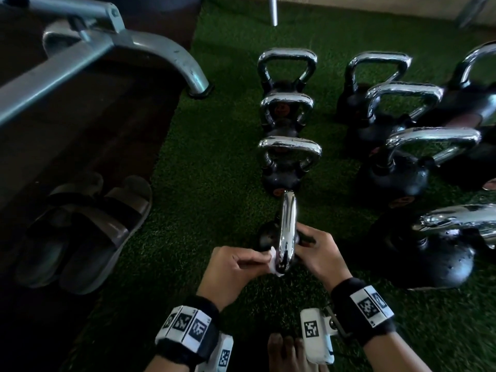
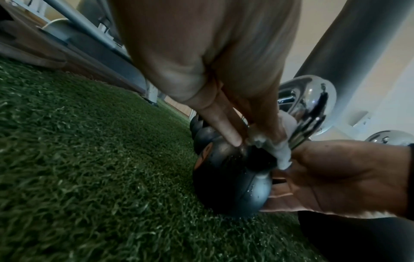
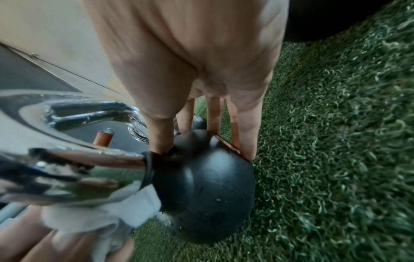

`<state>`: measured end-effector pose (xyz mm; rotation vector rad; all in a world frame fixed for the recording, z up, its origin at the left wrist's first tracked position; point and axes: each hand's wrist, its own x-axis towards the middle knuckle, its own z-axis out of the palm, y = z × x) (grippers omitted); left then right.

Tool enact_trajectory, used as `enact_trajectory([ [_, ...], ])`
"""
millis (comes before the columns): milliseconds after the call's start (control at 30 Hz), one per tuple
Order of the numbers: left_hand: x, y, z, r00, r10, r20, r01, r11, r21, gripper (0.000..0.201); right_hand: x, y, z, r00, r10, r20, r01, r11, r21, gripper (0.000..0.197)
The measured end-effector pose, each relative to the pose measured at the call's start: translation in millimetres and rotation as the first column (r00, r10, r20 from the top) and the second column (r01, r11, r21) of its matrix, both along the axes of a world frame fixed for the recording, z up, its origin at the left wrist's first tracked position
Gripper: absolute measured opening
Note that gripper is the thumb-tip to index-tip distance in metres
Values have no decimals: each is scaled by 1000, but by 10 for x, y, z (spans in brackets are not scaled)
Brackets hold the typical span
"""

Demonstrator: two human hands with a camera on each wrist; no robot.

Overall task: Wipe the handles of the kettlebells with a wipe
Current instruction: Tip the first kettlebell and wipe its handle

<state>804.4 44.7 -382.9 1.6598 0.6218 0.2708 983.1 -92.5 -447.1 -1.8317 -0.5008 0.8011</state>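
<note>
The nearest kettlebell (image 1: 268, 238) lies tipped on green turf, its chrome handle (image 1: 287, 232) pointing toward me. My left hand (image 1: 261, 260) pinches a white wipe (image 1: 274, 264) against the handle's near end. In the left wrist view the wipe (image 2: 281, 145) is bunched under the fingers where the handle (image 2: 310, 109) meets the black ball (image 2: 230, 179). My right hand (image 1: 308, 241) grips the ball from the right. The right wrist view shows its thumb at the neck and its fingers (image 3: 247, 140) down the far side of the ball (image 3: 206, 187).
Three more kettlebells (image 1: 288, 154) stand in a line beyond this one, and several larger ones (image 1: 418, 162) crowd the right. A pair of sandals (image 1: 86, 229) lies on the dark floor at left, under a grey bench frame (image 1: 150, 47). A bare foot (image 1: 285, 353) is near the bottom edge.
</note>
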Motion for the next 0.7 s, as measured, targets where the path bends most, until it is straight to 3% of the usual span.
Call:
enact_trajectory([
  [100,-12,39,10,1000,-23,-10,24,996,89,22,-13,-22,69,1000,-2,19,3,999,-47,88],
  [200,-1,133,81,998,50,42,-51,998,37,23,-75,-99,448,968,-93,234,116,990,-85,59],
  [267,21,182,192,984,125,131,-113,989,-90,29,-152,-182,779,907,-197,374,188,980,59,46],
  [367,85,195,427,965,157,208,-98,958,-270,39,-333,-202,1244,879,-131,458,7,964,264,36],
  [500,189,116,640,965,77,249,4,951,-308,32,-449,-112,1448,866,-2,500,-173,937,305,42],
  [700,248,58,690,966,-36,257,82,982,-172,27,-414,-135,1350,924,-84,373,-48,942,332,32],
])
